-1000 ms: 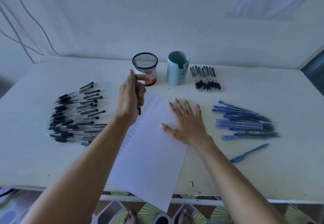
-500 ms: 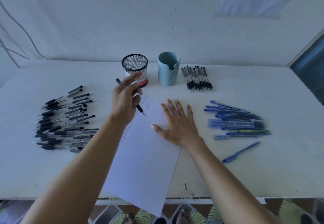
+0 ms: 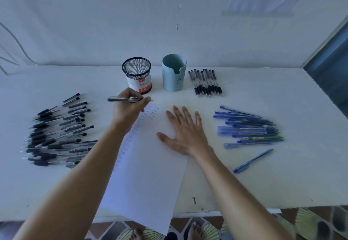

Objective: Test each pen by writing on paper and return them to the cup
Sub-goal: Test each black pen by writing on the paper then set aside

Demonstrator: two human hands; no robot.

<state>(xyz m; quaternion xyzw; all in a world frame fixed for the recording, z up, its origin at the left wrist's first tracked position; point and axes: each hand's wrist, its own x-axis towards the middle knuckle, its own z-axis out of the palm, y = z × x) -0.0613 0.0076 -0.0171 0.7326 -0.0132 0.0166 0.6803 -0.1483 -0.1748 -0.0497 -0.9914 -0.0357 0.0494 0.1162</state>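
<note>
My left hand (image 3: 128, 108) grips a black pen (image 3: 122, 99), which lies almost level just in front of the black mesh cup (image 3: 137, 75), above the top edge of the paper. The white paper (image 3: 150, 164) carries columns of small written marks down its left side and hangs over the table's front edge. Flat on the paper's right part lies my right hand (image 3: 183, 132) with fingers spread. A light blue cup (image 3: 173, 73) stands right of the mesh cup.
A big pile of black pens (image 3: 56, 132) covers the left of the white table (image 3: 282, 183). A row of black pens (image 3: 206, 82) lies right of the blue cup. Blue pens (image 3: 248, 127) are heaped on the right, one stray blue pen (image 3: 253, 160) nearer me.
My left hand has turned the black pen from upright to nearly level and lifted it off the paper toward the mesh cup. My right hand stays flat on the paper.
</note>
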